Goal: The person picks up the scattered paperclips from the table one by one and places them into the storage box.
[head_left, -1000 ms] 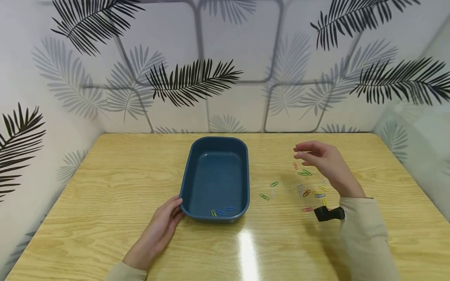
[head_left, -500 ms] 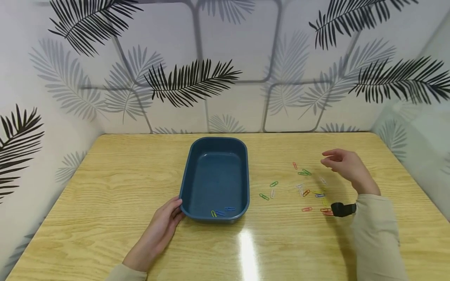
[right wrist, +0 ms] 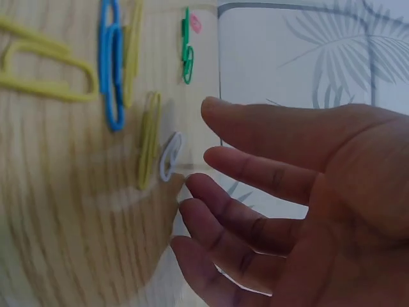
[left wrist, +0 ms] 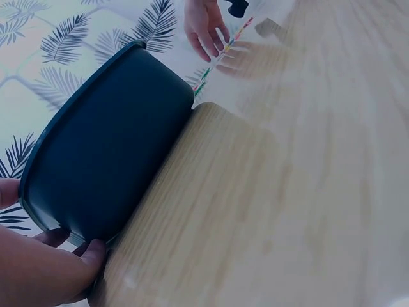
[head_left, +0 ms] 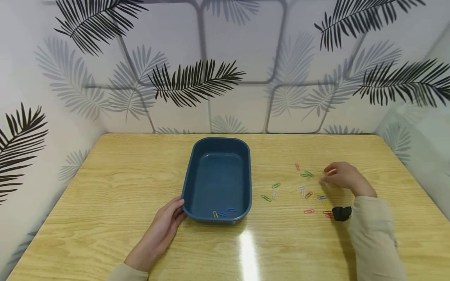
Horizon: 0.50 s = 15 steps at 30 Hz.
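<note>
A deep blue plastic tub stands mid-table, with a yellow paper clip and a few blue paper clips at its near end. My left hand grips the tub's near left corner, thumb at the rim and fingers against the underside in the left wrist view. Over on the right, my right hand hovers low above the table, fingers loosely bent and apart, holding nothing. In the right wrist view its fingertips are close to a white paper clip, beside a yellow paper clip.
Several loose paper clips lie between the tub and my right hand, among them green ones, a pink one and a blue one. The wooden table meets a leaf-patterned wall at the back.
My right hand has moved to the right and then down towards the paper clips at the right. The left hand and the tub have stayed in place.
</note>
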Available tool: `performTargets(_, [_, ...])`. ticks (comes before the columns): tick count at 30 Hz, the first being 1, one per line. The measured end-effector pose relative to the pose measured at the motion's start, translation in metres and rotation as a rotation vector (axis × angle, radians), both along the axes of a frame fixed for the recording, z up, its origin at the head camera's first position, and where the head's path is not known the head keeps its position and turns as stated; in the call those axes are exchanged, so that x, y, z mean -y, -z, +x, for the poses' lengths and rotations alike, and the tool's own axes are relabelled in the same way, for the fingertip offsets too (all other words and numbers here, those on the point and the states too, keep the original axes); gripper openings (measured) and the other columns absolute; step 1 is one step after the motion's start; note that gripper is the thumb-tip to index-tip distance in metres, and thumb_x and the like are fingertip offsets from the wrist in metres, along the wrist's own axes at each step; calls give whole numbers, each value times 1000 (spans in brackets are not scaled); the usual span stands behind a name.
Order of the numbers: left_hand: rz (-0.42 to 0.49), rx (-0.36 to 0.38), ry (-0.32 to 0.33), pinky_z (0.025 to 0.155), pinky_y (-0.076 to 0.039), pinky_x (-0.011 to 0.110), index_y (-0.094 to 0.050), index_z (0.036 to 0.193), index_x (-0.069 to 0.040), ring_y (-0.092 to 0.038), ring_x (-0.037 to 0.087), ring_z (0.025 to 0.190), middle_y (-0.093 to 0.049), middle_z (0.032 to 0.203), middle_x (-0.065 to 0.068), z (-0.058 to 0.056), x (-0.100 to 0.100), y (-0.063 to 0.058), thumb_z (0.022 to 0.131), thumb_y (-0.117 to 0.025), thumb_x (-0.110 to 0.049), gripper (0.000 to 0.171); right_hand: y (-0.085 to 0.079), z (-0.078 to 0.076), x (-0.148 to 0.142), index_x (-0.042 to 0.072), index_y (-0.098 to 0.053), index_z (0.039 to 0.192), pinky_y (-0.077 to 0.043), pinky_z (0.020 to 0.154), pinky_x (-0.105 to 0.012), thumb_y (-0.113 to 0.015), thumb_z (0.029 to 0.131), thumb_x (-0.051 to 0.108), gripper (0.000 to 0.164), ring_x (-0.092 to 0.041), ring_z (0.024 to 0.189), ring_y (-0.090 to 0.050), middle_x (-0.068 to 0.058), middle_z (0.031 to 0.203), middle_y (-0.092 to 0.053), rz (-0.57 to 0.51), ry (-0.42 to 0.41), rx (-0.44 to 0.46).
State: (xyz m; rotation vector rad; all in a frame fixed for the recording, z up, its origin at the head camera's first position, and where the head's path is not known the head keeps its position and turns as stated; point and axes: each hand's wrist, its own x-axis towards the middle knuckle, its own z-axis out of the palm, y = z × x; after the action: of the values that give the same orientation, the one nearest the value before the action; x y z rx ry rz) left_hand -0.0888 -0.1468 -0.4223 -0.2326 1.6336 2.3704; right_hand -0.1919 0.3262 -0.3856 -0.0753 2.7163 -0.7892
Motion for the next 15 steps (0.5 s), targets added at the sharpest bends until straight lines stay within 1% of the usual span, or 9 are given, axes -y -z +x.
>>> performTargets(3, [-4, 5, 1, 100, -41, 25, -35, 140, 12, -47, 17, 118, -39, 140, 20, 0, 1, 0, 102, -39, -11, 45, 2, -1, 3, -17, -56, 109, -52, 65, -38, -69, 87, 15, 40, -33, 82, -60, -32, 103, -61, 19, 18, -7])
performTargets(6, [-6, 7, 2, 100, -41, 25, -35, 140, 12, -46, 17, 118, -39, 140, 20, 0, 0, -1, 102, -39, -11, 45, 4, -1, 4, -15, -58, 104, -48, 59, -34, -70, 85, 12, 35, -24, 71, -57, -23, 89, -63, 32, 27, -23])
performTargets(10, [-3, -3, 8, 100, -41, 26, -35, 140, 12, -46, 18, 120, -38, 140, 20, 0, 1, 0, 102, -40, -12, 46, 6, -2, 7, -14, -59, 101, -46, 56, -31, -69, 84, 7, 29, -21, 66, -55, -14, 78, -62, 39, 31, -37])
performTargets(15, [-5, -4, 9, 101, -41, 26, -35, 140, 12, -45, 18, 120, -38, 140, 20, 0, 1, 1, 102, -41, -12, 46, 6, -2, 9, -15, -59, 99, -49, 56, -30, -68, 85, 4, 24, -19, 65, -58, -11, 74, -63, 13, 49, 5])
